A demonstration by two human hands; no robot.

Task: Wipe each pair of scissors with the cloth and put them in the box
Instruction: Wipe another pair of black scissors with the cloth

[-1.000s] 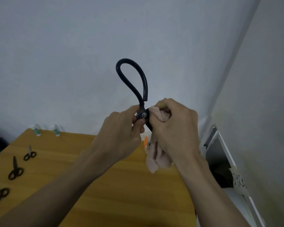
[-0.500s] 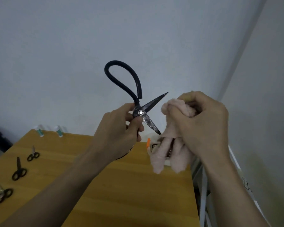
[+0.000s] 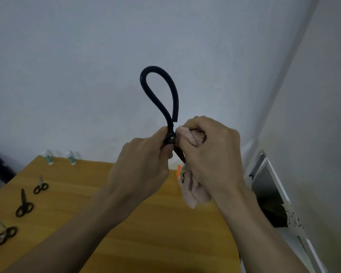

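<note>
My left hand (image 3: 144,166) grips a pair of large black scissors (image 3: 161,95) near the pivot, holding them up in front of the wall with one big loop handle pointing upward. My right hand (image 3: 211,152) grips a pink cloth (image 3: 195,190) and closes it around the blades, which are almost fully hidden; only a short dark stretch shows below the pivot. The cloth's loose end hangs down under my right hand. The box (image 3: 268,186) sits to the right of the table, white-walled with a dark inside.
Several small black scissors (image 3: 24,203) lie along the left of the wooden table (image 3: 146,243). Two small white and green bottles (image 3: 47,157) stand at its back edge. An orange-and-white object (image 3: 178,171) shows behind the cloth. A dark object stands at far left.
Half a second ago the blades were bare and my right hand held the cloth apart from them. Now my right hand has come back and wrapped the cloth over the blades.
</note>
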